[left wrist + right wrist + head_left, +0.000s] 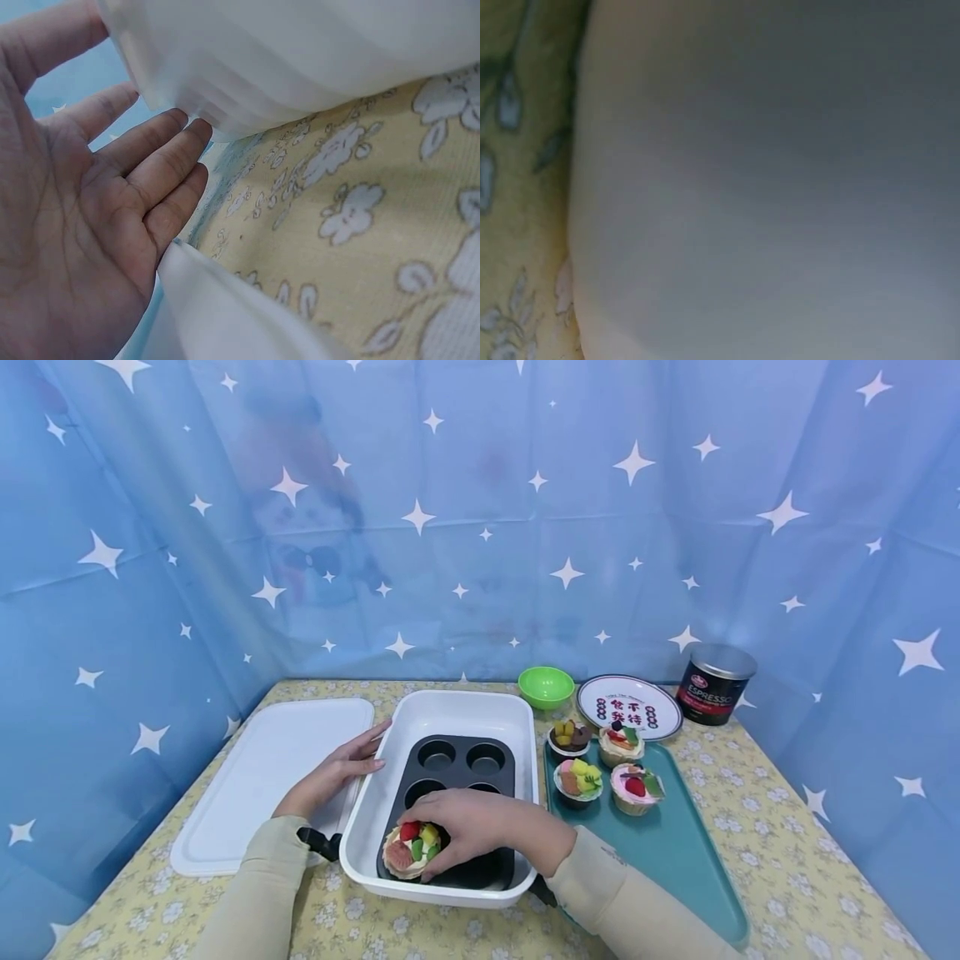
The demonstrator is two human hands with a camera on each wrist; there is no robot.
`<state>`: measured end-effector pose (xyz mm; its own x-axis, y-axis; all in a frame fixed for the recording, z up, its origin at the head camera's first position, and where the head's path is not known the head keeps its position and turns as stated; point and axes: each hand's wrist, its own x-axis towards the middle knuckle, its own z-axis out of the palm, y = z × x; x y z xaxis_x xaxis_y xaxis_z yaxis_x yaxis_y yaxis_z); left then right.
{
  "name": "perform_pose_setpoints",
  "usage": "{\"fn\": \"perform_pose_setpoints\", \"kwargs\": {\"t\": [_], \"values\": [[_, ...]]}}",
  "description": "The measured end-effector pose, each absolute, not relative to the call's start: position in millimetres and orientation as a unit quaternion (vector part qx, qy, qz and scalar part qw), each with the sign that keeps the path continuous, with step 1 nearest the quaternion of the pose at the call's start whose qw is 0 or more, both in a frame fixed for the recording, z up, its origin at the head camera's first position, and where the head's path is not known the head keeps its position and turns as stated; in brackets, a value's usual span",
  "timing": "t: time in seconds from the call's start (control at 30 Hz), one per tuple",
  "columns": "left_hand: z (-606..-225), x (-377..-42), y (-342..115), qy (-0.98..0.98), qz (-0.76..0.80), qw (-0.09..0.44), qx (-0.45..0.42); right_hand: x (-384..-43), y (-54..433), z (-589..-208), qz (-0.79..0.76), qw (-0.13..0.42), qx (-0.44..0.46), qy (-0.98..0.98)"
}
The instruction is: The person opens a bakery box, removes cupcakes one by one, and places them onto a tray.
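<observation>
A white rectangular tub [457,703] holds a dark muffin tin [460,777] with round cups. My right hand [487,822] reaches over the tub's right side and grips a cupcake [412,852] topped with fruit, at the tin's near left cup. Whether the cupcake rests fully in that cup, I cannot tell. My left hand [330,777] lies along the tub's left side, fingers extended. In the left wrist view the fingers of that hand [112,195] are loosely straight against the tub's outer wall [300,60]. A blurred pale surface [765,210] fills most of the right wrist view.
Several cupcakes [577,779] stand on a teal tray [660,852] at right. Behind are a green bowl [546,687], an oval plate [592,697] with red characters and an espresso can [712,689]. A white lid [262,777] lies left, on the floral cloth [817,893].
</observation>
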<state>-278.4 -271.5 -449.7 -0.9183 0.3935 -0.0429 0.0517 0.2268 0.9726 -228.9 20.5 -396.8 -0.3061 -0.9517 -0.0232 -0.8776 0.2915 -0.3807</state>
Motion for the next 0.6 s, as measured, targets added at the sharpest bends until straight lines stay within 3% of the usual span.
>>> {"fn": "perform_pose_setpoints", "kwargs": {"t": [0.6], "values": [[-450.2, -279.1, -271.8, 0.769, 0.605, 0.144, 0.15, -229.5, 21.6, -399.9, -0.137, 0.085, -0.591, 0.79]]}}
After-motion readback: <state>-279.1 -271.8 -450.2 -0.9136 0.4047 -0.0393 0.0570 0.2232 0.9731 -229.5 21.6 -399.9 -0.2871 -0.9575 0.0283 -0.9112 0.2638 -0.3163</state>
